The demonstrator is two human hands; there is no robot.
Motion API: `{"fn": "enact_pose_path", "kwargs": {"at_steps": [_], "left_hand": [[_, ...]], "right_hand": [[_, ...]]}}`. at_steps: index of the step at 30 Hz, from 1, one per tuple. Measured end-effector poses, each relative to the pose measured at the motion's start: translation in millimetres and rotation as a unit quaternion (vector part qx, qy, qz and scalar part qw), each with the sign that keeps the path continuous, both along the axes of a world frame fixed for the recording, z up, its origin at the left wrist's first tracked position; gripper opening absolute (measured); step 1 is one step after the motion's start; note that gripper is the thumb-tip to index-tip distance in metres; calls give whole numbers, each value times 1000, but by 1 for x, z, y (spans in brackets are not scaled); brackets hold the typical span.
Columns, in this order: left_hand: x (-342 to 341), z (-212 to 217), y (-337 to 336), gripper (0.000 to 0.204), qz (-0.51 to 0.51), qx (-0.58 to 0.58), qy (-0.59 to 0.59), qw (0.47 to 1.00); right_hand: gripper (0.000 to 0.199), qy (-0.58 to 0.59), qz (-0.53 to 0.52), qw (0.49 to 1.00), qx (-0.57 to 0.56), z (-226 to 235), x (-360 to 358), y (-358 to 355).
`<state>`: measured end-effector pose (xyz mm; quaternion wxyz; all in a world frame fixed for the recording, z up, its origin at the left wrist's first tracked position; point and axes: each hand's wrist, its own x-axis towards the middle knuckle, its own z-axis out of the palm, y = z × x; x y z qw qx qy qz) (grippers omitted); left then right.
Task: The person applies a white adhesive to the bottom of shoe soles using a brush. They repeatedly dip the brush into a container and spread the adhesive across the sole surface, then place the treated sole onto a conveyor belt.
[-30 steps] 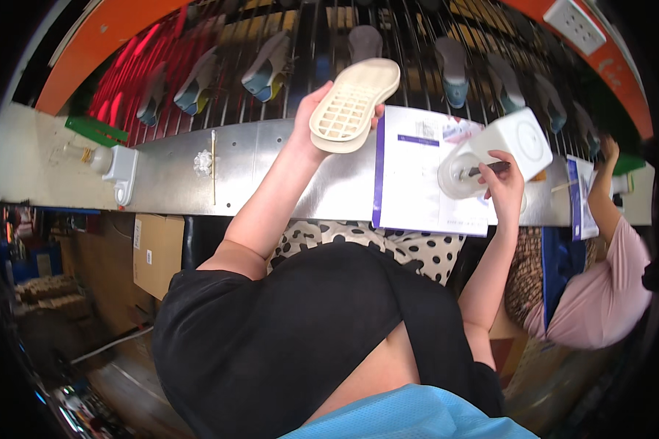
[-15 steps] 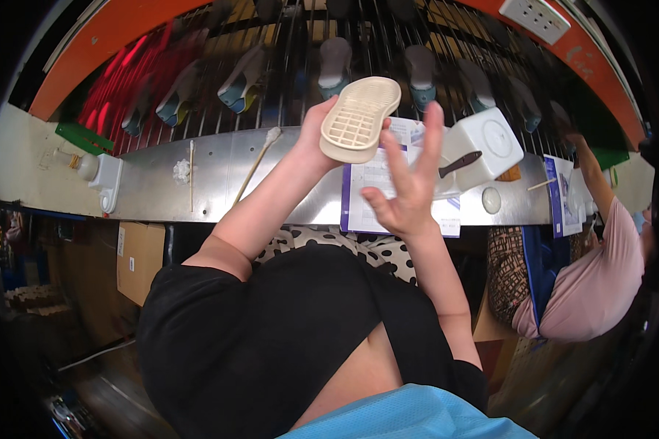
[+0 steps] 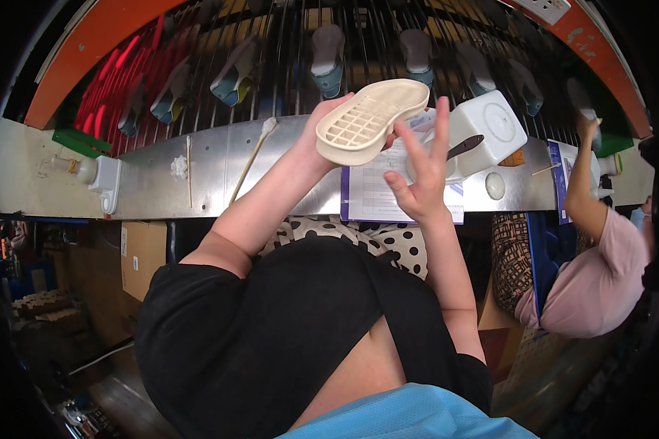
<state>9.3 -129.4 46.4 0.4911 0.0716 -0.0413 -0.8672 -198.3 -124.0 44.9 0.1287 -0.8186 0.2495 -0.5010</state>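
Note:
My left hand [image 3: 328, 126] holds up a cream shoe sole [image 3: 371, 119], its waffle-grid underside facing me, above the metal bench [image 3: 220, 183]. My right hand [image 3: 417, 179] hovers just right of the sole with fingers spread and nothing in it, its fingertips close to the sole's edge. Behind my right hand stands a white tub [image 3: 483, 135] with a dark brush handle [image 3: 465, 146] sticking out of it, on a printed sheet [image 3: 377, 197].
A wire rack [image 3: 388, 36] carries several shoes on lasts, such as one [image 3: 328, 51] at the back. Thin sticks [image 3: 252, 157] and a white box [image 3: 104, 183] lie on the bench's left part. At the right a person in a pink top [image 3: 600, 278] reaches to the rack.
My right hand left the white tub and moved left to beside the sole, fingers spread. The sole stayed raised in my left hand.

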Motion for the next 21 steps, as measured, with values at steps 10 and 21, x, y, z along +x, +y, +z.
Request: {"fn": "enact_pose_path", "kwargs": {"at_steps": [10,21], "left_hand": [[-9,8,-4,55,8,-11,56,998],[-8,20,-3,58,139,74,-85,984]], "right_hand": [[55,-20,30,998,-43,5,24,15],[45,22,33,998,-40,10,35,39]]}}
